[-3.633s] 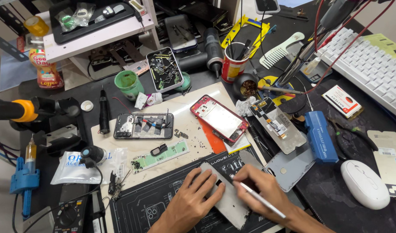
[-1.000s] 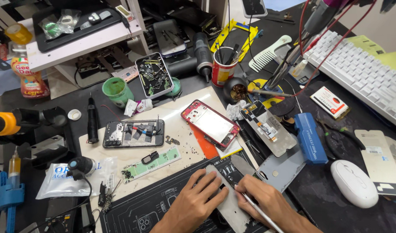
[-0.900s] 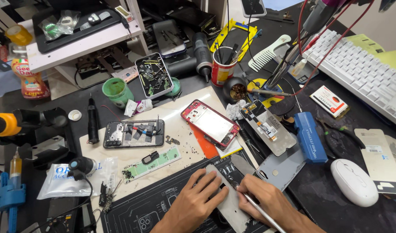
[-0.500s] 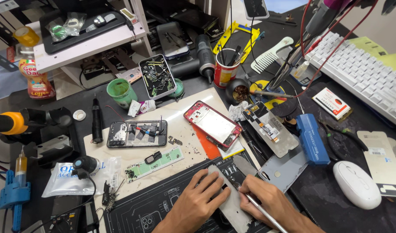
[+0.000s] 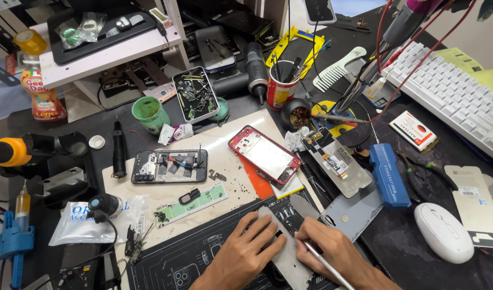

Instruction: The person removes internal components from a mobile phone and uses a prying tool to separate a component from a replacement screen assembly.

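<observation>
Two hands work one panel (image 5: pixel 289 258) on the black mat (image 5: pixel 203 258): your left hand (image 5: pixel 246 255) presses flat on it, fingers spread; your right hand (image 5: pixel 332 252) pinches a metal tool (image 5: pixel 327 266). A slip could gouge the panel. Loose screws (image 5: pixel 230 188), opened phones (image 5: pixel 168 166) crowd the bench; keyboard (image 5: pixel 456 96) sits right.

Pretty packed surface (image 5: pixel 123 115) here, dark top. A pale work pad (image 5: pixel 225 156) sits mid-surface with a red-framed phone (image 5: pixel 264 156) and an opened phone body (image 5: pixel 168 166) on it. A black repair mat (image 5: pixel 198 258) lies at the near edge. White keyboard (image 5: pixel 450 96) far right, white mouse (image 5: pixel 443 232) near right, green cup (image 5: pixel 149 113) and red tool can (image 5: pixel 281 86) toward the back.
</observation>
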